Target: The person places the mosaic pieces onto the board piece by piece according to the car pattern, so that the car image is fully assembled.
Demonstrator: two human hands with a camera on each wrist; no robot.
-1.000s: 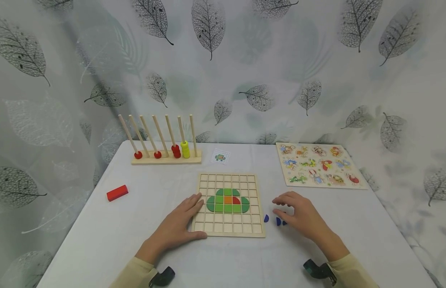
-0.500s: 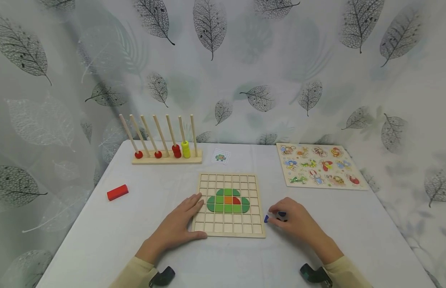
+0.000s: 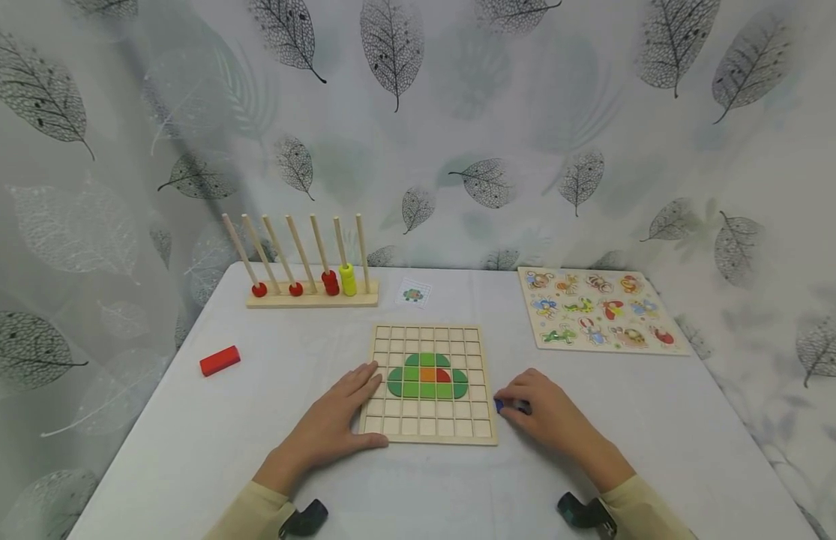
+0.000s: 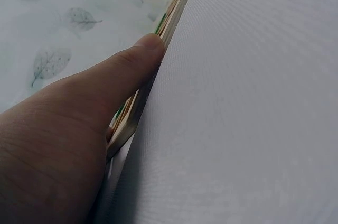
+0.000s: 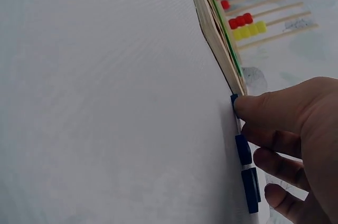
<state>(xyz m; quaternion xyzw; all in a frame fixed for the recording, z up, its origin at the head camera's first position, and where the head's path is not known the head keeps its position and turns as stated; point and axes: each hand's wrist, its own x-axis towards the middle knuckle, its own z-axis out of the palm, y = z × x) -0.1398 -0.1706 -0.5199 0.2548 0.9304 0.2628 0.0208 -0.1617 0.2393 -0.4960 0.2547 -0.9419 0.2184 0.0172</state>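
A square wooden grid board (image 3: pixel 427 427) lies mid-table, with green, orange and red pieces (image 3: pixel 427 376) set in its central cells. My left hand (image 3: pixel 330 416) rests along the board's left side, fingers extended and thumb on the near corner; the left wrist view shows this thumb (image 4: pixel 129 65) on the rim. Just right of the board, my right hand (image 3: pixel 552 416) pinches a small blue half-round piece (image 3: pixel 499 406) between thumb and forefinger, low at the tabletop. Several more blue pieces (image 5: pixel 243 150) lie under its other fingers, partly hidden in the head view.
A wooden peg stand (image 3: pixel 313 298) with red and yellow beads stands at the back left. A small pattern card (image 3: pixel 414 293) lies behind the board. An insect puzzle board (image 3: pixel 593 311) lies back right, and a red block (image 3: pixel 220 361) at left.
My right hand has come left and down over the blue pieces, and its thumb and forefinger have closed on the one nearest the board. The left hand has stayed still.
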